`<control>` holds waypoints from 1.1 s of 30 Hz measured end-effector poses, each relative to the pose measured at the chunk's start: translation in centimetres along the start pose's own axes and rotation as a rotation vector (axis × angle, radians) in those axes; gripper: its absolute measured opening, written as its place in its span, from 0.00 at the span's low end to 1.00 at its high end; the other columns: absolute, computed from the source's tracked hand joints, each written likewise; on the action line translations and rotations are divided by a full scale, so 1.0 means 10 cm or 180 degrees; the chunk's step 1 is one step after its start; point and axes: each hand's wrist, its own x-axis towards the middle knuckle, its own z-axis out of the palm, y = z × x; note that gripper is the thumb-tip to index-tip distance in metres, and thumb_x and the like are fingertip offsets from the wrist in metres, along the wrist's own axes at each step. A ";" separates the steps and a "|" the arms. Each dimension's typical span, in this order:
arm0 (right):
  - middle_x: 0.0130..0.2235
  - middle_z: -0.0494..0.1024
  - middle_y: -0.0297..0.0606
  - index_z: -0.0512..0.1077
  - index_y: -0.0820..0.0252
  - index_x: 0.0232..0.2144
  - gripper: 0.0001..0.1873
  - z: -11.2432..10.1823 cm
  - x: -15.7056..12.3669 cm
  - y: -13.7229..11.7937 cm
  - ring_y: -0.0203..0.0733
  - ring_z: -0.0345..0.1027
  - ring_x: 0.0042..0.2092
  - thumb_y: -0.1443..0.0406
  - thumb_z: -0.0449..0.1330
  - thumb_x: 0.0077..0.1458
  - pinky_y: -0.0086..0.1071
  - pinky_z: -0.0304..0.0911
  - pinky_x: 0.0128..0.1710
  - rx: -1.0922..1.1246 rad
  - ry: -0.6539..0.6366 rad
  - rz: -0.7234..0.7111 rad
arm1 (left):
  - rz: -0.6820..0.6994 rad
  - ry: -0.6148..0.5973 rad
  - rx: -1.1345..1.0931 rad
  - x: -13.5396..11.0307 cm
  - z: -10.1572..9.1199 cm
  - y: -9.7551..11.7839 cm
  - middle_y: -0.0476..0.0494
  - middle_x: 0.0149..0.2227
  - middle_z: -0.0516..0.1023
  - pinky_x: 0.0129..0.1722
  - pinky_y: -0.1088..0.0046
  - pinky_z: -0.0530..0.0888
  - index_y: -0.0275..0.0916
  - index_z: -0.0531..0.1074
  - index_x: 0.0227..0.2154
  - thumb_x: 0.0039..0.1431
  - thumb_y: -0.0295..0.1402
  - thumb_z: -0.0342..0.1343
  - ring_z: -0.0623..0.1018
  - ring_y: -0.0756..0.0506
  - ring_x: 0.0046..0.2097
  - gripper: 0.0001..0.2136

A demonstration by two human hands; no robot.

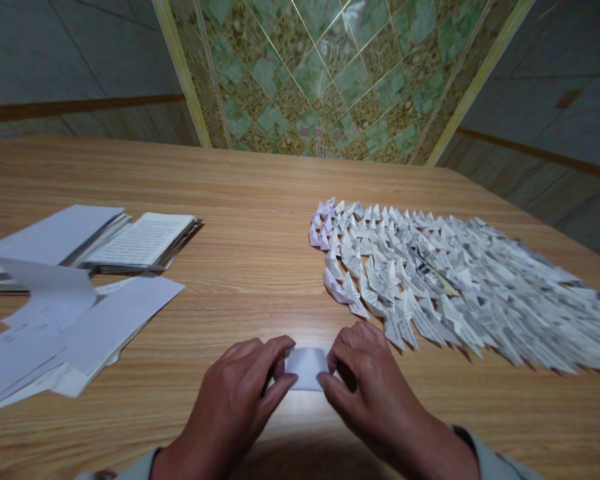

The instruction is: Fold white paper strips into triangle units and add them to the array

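Observation:
A small folded piece of white paper (307, 370) is held up between my two hands, near the front of the wooden table. My left hand (245, 383) pinches its left edge between thumb and fingers. On the opposite edge, my right hand (367, 373) grips it in the same way. The paper looks flat and roughly rectangular. Just beyond my right hand, many folded paper boats (395, 273) stand packed in rows; most show print, and a few at the left end are plain pale white.
Loose white sheets (120, 320) lie overlapped at the left. Behind them are a stack topped with a blank sheet (65, 230) and a stack of printed pages (143, 240). The wooden table (250, 233) reaches toward a green tiled panel (325, 73).

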 end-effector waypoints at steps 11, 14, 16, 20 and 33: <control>0.30 0.70 0.33 0.68 0.58 0.31 0.11 0.05 0.00 0.00 0.45 0.61 0.38 0.74 0.66 0.49 0.38 0.53 0.41 -0.0152 0.0154 0.0236 | 0.0074 -0.0042 0.0152 0.02 -0.01 0.02 0.50 0.28 0.76 0.29 0.70 0.70 0.41 0.71 0.42 0.64 0.32 0.57 0.77 0.44 0.28 0.05; 0.29 0.68 0.32 0.68 0.59 0.34 0.13 0.04 -0.01 0.00 0.45 0.60 0.36 0.75 0.66 0.48 0.37 0.52 0.39 -0.0112 0.0125 0.0331 | 0.0055 -0.0162 0.0221 0.02 -0.02 0.03 0.49 0.28 0.74 0.28 0.70 0.68 0.40 0.70 0.36 0.66 0.33 0.56 0.75 0.43 0.29 0.03; 0.30 0.69 0.32 0.68 0.59 0.35 0.14 0.03 -0.01 0.00 0.45 0.60 0.37 0.75 0.66 0.48 0.37 0.52 0.39 -0.0107 0.0108 0.0330 | 0.0223 -0.0201 0.0274 0.03 -0.01 0.03 0.47 0.29 0.74 0.29 0.69 0.67 0.40 0.70 0.33 0.68 0.33 0.52 0.74 0.43 0.30 0.07; 0.32 0.71 0.33 0.70 0.57 0.33 0.12 0.03 0.00 0.01 0.45 0.61 0.38 0.75 0.67 0.48 0.39 0.53 0.41 -0.0162 0.0073 0.0175 | 0.0884 -0.0198 0.0320 0.07 0.00 0.07 0.46 0.31 0.75 0.33 0.66 0.66 0.40 0.73 0.34 0.74 0.30 0.44 0.72 0.43 0.33 0.14; 0.34 0.73 0.36 0.72 0.59 0.29 0.07 -0.02 0.01 -0.02 0.46 0.62 0.40 0.67 0.64 0.61 0.42 0.56 0.46 -0.0493 -0.0115 -0.0166 | 0.1068 -0.0207 0.0365 0.06 -0.02 0.13 0.47 0.29 0.77 0.32 0.67 0.67 0.40 0.74 0.37 0.74 0.30 0.44 0.73 0.44 0.30 0.13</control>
